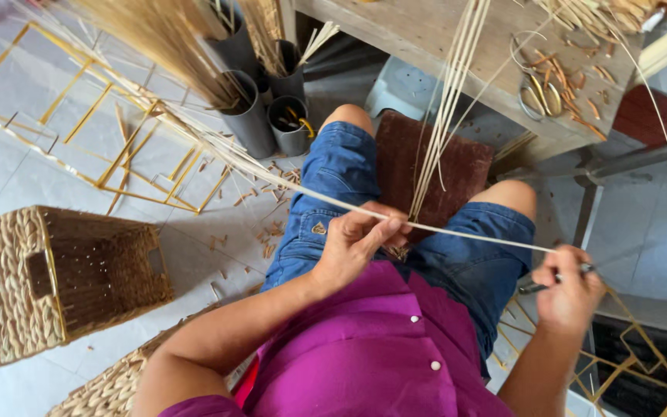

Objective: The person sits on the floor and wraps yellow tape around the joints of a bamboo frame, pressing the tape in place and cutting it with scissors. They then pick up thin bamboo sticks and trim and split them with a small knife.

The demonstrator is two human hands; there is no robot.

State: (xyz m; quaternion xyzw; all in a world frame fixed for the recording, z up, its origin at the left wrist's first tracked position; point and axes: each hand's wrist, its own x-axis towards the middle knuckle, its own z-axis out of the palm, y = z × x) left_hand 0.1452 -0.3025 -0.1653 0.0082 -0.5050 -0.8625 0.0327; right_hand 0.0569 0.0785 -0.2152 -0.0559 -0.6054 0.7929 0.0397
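Down over the lap, the left hand (pixel 357 243) pinches a long pale cane strip (pixel 272 179), while the right hand (pixel 569 293) grips its end together with a dark-handled tool (pixel 553 282). Grey tubes (pixel 252 116) hold bundled straw. An empty woven basket (pixel 55 278) lies tipped on its side. The strip runs thin, straight and taut.

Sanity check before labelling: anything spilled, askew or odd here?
Short pale offcut chips lie scattered on the white tile floor beside the grey tubes. The woven straw basket lies on its side. Otherwise the left hand and right hand hold a thin pale strip taut.
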